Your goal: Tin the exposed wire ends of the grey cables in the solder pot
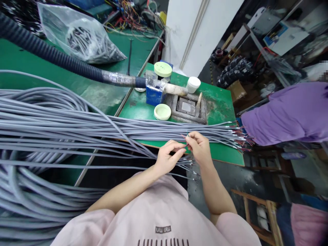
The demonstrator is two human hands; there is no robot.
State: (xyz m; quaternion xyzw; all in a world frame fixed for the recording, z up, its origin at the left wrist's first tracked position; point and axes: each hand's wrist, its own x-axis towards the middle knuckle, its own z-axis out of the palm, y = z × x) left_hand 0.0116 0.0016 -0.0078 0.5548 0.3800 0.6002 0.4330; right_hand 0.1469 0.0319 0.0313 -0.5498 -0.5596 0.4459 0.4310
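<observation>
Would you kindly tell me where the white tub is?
The white tub stands on the green table, above and right of the head view's centre, beside the tip of the pale nozzle.

The cables (153, 128) are plain grey, the fine wires (183, 136) red and green, the tabletop (222, 109) green.

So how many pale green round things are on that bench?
2: one round lid beyond the blue box, and one shallow dish nearer the grey cables. More may be hidden behind the dark hose.
</observation>
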